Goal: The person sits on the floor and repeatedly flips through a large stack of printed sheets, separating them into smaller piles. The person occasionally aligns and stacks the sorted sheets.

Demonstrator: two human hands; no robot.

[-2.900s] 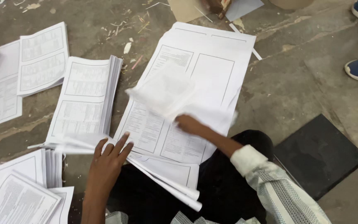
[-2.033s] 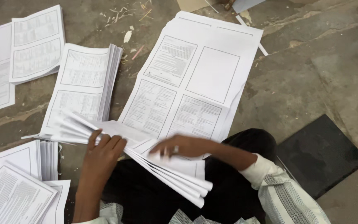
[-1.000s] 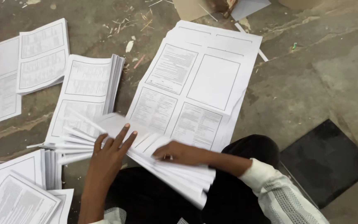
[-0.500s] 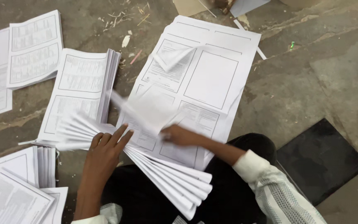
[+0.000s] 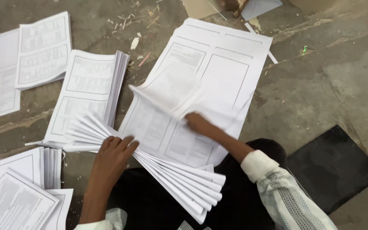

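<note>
Left hand [image 5: 115, 151] pressed flat, fingers spread, on a fan of folded sheets [image 5: 167, 176] across the lap, right hand [image 5: 195, 123] pinching a blurred loose sheet [image 5: 173, 91] over the big printed stack [image 5: 218, 72] on the floor, bound stack [image 5: 88, 91] beside it

Folded printed sheets [image 5: 167, 174] lie fanned across the lap — one blurred loose sheet [image 5: 171, 91] lifts above the large flat stack [image 5: 231, 72].

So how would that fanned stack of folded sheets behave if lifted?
The fanned stack would probably slide apart: its edges are splayed under the left hand. The sheet at the right hand already curls, so likely floppy.
</note>
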